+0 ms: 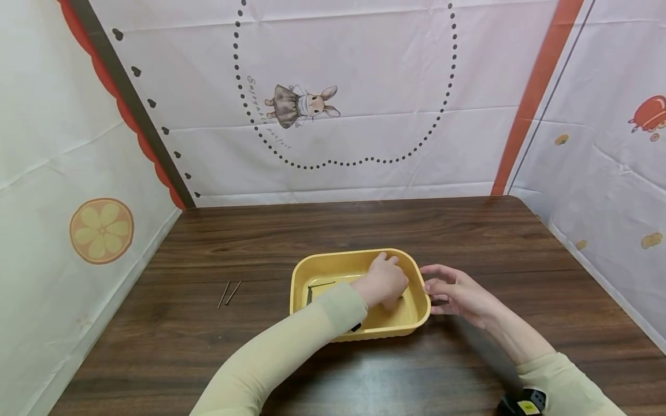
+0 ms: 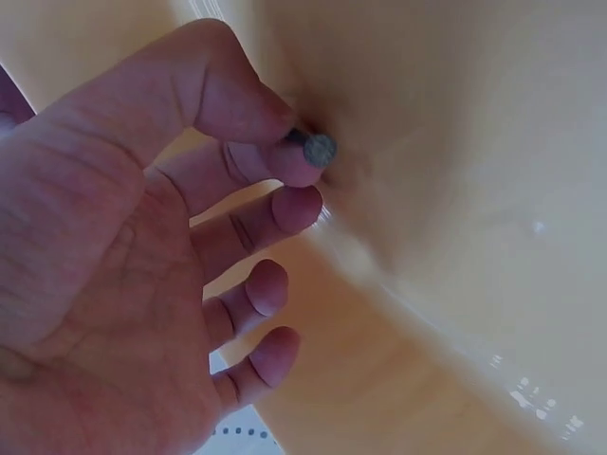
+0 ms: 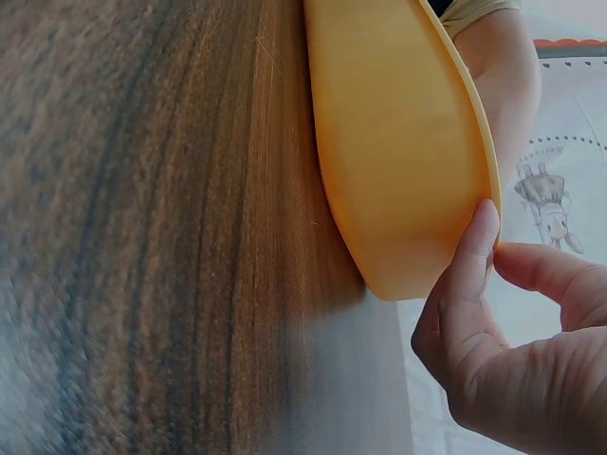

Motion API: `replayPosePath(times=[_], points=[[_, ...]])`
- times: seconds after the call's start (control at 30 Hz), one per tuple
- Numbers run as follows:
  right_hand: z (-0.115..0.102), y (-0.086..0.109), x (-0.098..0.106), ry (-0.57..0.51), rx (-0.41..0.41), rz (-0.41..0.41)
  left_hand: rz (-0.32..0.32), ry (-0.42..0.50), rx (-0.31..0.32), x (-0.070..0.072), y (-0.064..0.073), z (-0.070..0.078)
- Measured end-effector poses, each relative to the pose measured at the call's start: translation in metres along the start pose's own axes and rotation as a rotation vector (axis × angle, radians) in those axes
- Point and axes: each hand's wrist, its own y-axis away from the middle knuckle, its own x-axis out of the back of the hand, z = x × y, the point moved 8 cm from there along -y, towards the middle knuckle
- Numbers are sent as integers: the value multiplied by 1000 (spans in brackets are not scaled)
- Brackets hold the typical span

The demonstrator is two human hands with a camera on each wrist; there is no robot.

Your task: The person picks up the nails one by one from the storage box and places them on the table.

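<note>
The head camera looks forward and down from the near side of the table (image 1: 250, 231), taking in the yellow tray (image 1: 338, 266) and the patterned cloth (image 1: 374, 52) beyond the far edge. The left wrist camera sits close to the left hand (image 2: 123, 209) and faces its palm and the tray's interior. The right wrist camera views at close range from the right, picture rolled sideways, facing the right hand (image 3: 517, 365) and the tray's outer wall. Head and right wrist views share the rabbit print (image 1: 300, 106); all three share the tray.
</note>
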Motion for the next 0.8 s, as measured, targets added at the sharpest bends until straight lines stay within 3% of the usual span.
replayPosePath(times=[0.33, 0.8], points=[[1, 4, -4, -3, 5, 8, 33, -16, -76, 0, 2, 1], [3, 6, -5, 2, 5, 34, 131, -2, -92, 8, 13, -9]])
